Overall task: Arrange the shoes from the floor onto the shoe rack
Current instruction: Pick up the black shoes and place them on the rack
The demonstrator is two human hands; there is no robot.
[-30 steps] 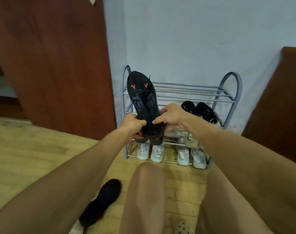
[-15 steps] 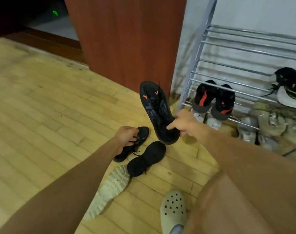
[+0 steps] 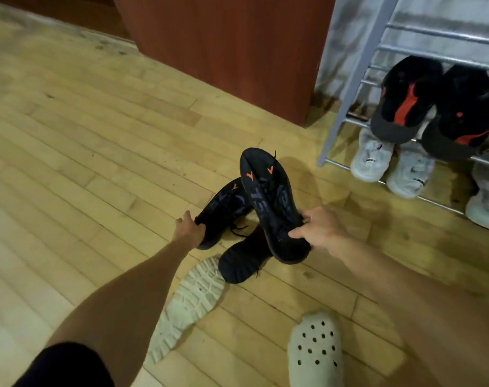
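Observation:
My right hand (image 3: pixel 320 231) grips the heel of a black shoe (image 3: pixel 271 202), held sole-up with orange marks near the toe. My left hand (image 3: pixel 188 229) holds the heel of its matching black shoe (image 3: pixel 223 210), tilted up off the wooden floor. Between and below them lies another black shoe (image 3: pixel 241 261) on its side, with a pale-soled shoe (image 3: pixel 186 308) beside it, sole up. The grey metal shoe rack (image 3: pixel 349 101) stands at the upper right, a black-and-red pair (image 3: pixel 433 107) on its middle shelf and white sneakers (image 3: pixel 391 163) below.
A reddish-brown wooden panel (image 3: pixel 223 51) stands left of the rack. A white perforated clog (image 3: pixel 316 350) is on my foot at the bottom. Light wood flooring (image 3: pixel 70 163) spreads to the left.
My view has dropped closer to the floor. My left hand has tipped the second black shoe up so its sole shows. My right hand still holds the first shoe.

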